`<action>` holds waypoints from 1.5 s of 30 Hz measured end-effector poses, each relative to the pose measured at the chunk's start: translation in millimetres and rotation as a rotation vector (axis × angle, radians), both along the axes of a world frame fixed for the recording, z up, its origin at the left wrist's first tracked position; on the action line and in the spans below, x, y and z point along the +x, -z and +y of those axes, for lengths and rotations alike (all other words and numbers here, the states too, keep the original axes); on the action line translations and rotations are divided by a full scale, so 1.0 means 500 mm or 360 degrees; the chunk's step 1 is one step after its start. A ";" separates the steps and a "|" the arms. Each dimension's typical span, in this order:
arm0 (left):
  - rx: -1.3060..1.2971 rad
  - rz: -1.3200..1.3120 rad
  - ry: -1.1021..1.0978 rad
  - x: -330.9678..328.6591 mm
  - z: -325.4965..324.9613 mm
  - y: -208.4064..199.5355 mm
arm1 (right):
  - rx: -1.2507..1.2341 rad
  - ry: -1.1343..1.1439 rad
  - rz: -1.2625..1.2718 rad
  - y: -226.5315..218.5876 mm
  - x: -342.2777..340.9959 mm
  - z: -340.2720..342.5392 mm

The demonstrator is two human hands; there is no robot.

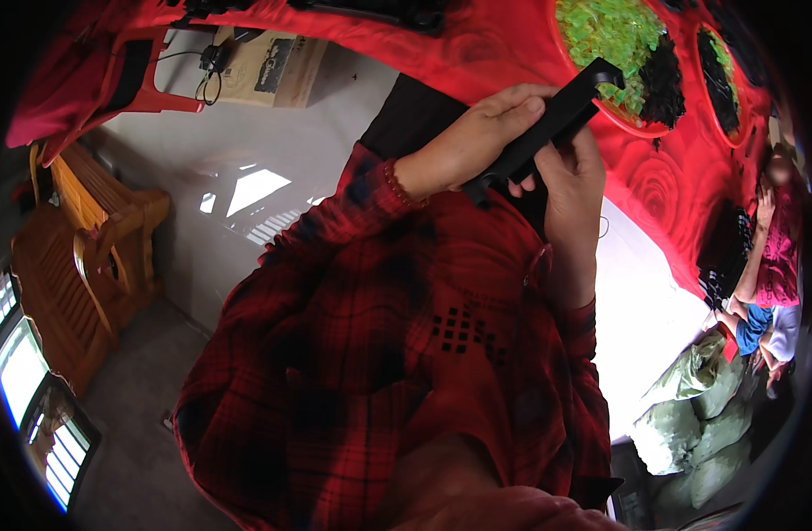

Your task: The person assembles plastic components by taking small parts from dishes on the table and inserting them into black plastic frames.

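A long black plastic part (558, 111) with a curved, hook-like end lies slantwise between my two hands, above my lap beside the table's edge. My left hand (472, 142) grips it from the left, thumb along its upper face. On the other side, my right hand (574, 181) has its thumb and bent fingers around its lower part; some of those fingertips are hidden. Just past the hooked end stands a red-rimmed basin (641, 130) holding bright green translucent pieces and small black pieces.
Red rose-patterned cloth (663, 199) covers the table. A second red basin (732, 137) and black parts (726, 252) lie toward the right, near another person (778, 239). Stuffed sacks (694, 434) sit at lower right. Leftward are a cardboard box (269, 71), a red chair (131, 84) and a wooden bench (92, 248).
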State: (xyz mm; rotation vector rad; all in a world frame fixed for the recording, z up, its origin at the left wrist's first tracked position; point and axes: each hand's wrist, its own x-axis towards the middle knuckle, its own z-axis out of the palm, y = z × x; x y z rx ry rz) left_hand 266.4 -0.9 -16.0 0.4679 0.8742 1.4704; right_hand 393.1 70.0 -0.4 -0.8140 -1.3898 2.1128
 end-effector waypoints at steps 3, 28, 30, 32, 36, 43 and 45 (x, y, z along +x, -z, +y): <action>-0.0063 0.0175 -0.0004 -0.001 -0.003 -0.004 | -0.0032 -0.0026 -0.0043 0.009 -0.003 0.005; -0.0166 0.0262 -0.0178 0.010 0.023 0.024 | 0.0020 -0.0013 -0.0191 0.013 -0.012 0.045; -0.0244 0.0114 -0.0230 0.001 0.028 0.019 | 0.0704 -0.0159 -0.0336 0.008 0.005 0.061; -0.0228 0.0055 -0.0265 -0.010 0.028 0.030 | 0.0601 0.0036 -0.0343 0.017 0.029 0.099; -0.0214 -0.0040 -0.0224 -0.021 0.031 0.042 | 0.0933 0.0819 -0.0522 0.038 0.095 0.218; -0.0267 -0.0151 -0.0124 -0.012 0.036 0.053 | 0.1801 0.1199 -0.0934 0.088 0.143 0.341; -0.0281 -0.0159 -0.0122 -0.010 0.035 0.050 | 0.1893 0.1214 -0.0970 0.082 0.135 0.348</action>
